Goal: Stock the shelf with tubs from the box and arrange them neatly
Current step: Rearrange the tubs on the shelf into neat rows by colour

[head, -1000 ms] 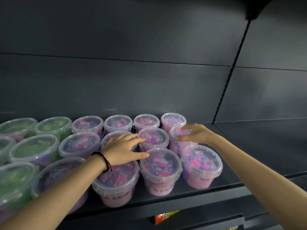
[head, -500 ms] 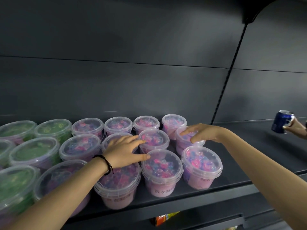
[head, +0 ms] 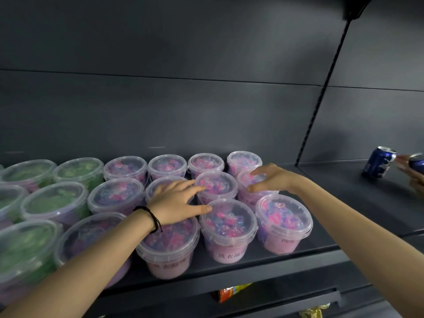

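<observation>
Clear-lidded tubs stand in rows on the dark shelf (head: 358,216): pink ones in the middle and right, green ones (head: 55,203) at the left. My left hand (head: 176,201) lies flat with spread fingers over a middle-row pink tub (head: 158,187), its thumb touching the lid of a front tub (head: 228,223). My right hand (head: 273,179) rests on top of the rightmost middle-row tub (head: 250,198), fingers curved over its lid. The front right tub (head: 284,220) stands free. The box is out of view.
At the far right, another person's hand (head: 410,171) holds blue drink cans (head: 378,161) over the neighbouring shelf section. A vertical upright (head: 321,97) divides the sections. Colourful packets (head: 231,291) show on the shelf below.
The view shifted slightly, bringing the other person's hand with blue cans into sight at the right. My hands have stayed on the same tubs, with the right hand pressing the tub a little.
</observation>
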`<state>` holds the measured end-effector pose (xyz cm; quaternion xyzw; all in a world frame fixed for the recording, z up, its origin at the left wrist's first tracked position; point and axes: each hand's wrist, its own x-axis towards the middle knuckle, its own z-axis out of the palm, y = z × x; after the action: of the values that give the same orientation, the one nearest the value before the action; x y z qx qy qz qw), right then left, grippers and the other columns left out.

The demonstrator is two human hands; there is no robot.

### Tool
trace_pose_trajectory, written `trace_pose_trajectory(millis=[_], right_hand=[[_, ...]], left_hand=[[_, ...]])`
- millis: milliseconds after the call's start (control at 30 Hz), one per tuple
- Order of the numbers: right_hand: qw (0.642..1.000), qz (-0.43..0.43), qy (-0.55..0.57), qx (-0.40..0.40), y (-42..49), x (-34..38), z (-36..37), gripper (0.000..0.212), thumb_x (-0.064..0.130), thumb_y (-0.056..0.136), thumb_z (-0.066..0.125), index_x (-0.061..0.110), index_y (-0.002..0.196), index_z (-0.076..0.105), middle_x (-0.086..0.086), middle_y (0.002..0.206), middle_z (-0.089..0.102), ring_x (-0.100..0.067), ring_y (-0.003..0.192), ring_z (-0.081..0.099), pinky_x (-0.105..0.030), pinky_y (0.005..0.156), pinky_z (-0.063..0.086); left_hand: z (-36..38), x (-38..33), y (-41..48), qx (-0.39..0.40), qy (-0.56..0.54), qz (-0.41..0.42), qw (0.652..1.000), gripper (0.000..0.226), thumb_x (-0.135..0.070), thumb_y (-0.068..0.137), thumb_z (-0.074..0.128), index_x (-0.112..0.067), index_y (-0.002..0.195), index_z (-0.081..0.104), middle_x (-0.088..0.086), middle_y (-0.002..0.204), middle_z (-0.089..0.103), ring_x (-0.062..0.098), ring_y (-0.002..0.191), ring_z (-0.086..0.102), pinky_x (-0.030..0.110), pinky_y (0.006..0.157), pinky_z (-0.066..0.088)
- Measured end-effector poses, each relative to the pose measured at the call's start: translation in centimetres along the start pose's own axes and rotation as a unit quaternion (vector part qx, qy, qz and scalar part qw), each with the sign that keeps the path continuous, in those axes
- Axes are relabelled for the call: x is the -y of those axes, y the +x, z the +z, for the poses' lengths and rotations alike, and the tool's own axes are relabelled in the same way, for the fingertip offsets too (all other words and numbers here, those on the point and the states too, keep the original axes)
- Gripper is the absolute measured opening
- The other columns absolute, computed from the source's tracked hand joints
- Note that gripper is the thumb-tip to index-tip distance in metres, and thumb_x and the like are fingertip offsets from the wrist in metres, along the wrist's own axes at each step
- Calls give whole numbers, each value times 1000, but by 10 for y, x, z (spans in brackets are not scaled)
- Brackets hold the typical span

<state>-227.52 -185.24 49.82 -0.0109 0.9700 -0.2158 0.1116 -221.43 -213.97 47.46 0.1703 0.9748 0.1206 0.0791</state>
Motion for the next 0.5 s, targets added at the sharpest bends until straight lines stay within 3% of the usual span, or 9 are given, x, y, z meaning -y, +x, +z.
trace_pose_trajectory(millis=[167, 333, 500], right_hand=[[998, -37, 14, 49, -4, -1, -6, 64, 38, 80, 73, 35, 138, 47, 7, 156, 24, -17, 141, 28, -31, 109, 31], [996, -52, 69, 23, -15, -9, 0, 58, 41, 80, 72, 40, 133, 50, 8, 157, 20, -15, 143, 25, -37, 112, 32], [981, -110, 158, -36, -55, -31, 2, 40, 35, 86, 68, 32, 125, 58, 16, 137, 45, -7, 127, 45, -17, 82, 43]], left_hand=[[-3, -4, -2, 1, 7, -6, 1000, 74, -79, 81, 37, -47, 146, 23, -14, 159, 10, 11, 146, 4, 46, 115, 3], [-1, -4, -4, -15, -14, -7, 1000, 72, -77, 82, 39, -47, 146, 25, -12, 159, 12, 12, 147, 6, 47, 117, 4], [5, -10, -12, -105, -34, 7, 994, 62, -67, 85, 47, -40, 140, 41, -9, 151, 36, 13, 140, 27, 45, 115, 21]])
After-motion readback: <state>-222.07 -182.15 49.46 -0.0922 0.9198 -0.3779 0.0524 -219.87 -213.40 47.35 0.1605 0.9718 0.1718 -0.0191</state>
